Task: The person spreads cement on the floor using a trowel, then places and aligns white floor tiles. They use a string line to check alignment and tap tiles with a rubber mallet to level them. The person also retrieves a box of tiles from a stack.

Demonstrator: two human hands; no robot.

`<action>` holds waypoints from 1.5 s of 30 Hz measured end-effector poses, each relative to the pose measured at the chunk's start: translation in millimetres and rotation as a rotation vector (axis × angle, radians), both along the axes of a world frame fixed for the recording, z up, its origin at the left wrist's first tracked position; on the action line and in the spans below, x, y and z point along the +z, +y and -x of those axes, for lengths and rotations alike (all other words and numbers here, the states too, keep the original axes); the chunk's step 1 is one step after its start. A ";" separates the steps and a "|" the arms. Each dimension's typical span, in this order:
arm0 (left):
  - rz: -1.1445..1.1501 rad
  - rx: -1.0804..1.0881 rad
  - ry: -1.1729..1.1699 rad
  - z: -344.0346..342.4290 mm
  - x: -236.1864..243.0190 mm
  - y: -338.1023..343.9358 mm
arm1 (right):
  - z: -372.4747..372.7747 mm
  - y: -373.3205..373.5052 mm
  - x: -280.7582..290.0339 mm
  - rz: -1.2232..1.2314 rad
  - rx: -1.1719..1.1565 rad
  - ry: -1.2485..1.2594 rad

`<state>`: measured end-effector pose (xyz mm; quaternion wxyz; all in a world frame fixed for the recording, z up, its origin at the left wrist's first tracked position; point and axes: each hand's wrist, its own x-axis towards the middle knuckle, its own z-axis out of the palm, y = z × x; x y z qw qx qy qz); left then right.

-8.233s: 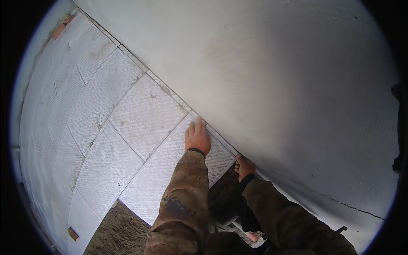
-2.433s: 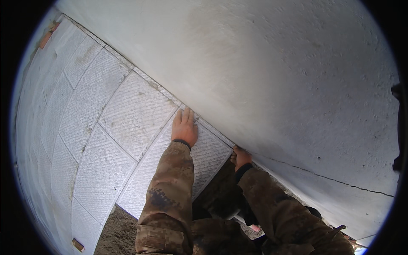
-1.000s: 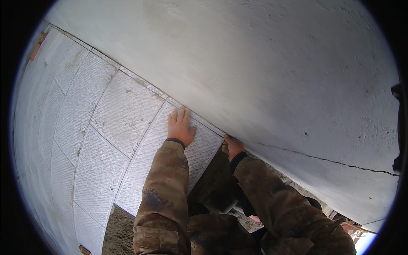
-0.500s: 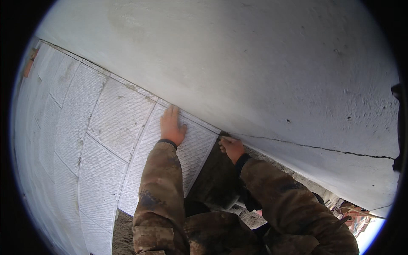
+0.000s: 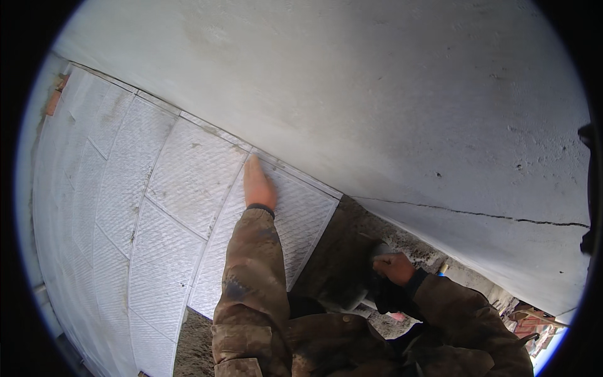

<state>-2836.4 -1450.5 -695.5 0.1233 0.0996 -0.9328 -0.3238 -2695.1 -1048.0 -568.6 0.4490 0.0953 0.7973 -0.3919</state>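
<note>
My left hand [image 5: 259,183], straight-fingered and slightly blurred, lies on the upper left edge of a pale textured paving tile [image 5: 295,220], where it meets the tile beside it [image 5: 191,166] and a narrow strip along the wall base. My right hand [image 5: 394,267] is closed at the right, apart from the tile's corner, over dark, sandy ground [image 5: 339,232]; a grey blurred shape is at its fingers, and what it grips cannot be made out. Rows of similar tiles spread out to the left.
A pale plastered wall [image 5: 377,94] with a long crack [image 5: 465,212] borders the tiles. Reddish brick pieces [image 5: 54,102] sit at the far upper left. A small yellow object [image 5: 443,270] lies by the wall base, and cluttered items [image 5: 527,320] show at the lower right.
My right hand has left the tile's outer corner and moved down and right. My left hand stays near the top of the tile, now seen more edge-on.
</note>
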 end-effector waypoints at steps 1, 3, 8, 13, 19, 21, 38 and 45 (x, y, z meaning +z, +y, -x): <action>0.007 0.012 -0.017 0.8 0.4 0.5 | -4.1 2.0 7.5 -0.002 -0.013 -0.017; 0.008 0.014 0.008 2.2 1.2 0.7 | -9.8 1.8 18.6 -0.014 -0.005 -0.004; -0.050 0.049 0.054 14.8 1.5 1.4 | -16.3 -2.8 44.5 -0.038 0.012 0.030; -0.008 0.067 0.020 20.8 3.3 16.8 | -15.6 -10.2 62.6 -0.018 0.058 0.102; -0.039 0.105 -0.051 10.6 4.5 47.8 | -16.6 -11.4 60.1 0.022 0.109 0.194; -0.022 0.052 -0.048 1.3 6.7 60.0 | -17.1 -12.8 57.5 0.030 0.103 0.209; -0.039 0.059 0.038 -21.6 14.3 15.8 | -19.7 -20.9 58.1 0.003 0.136 0.195; -0.059 0.065 0.119 1.2 6.6 2.6 | -21.0 -18.8 58.1 0.021 0.153 0.216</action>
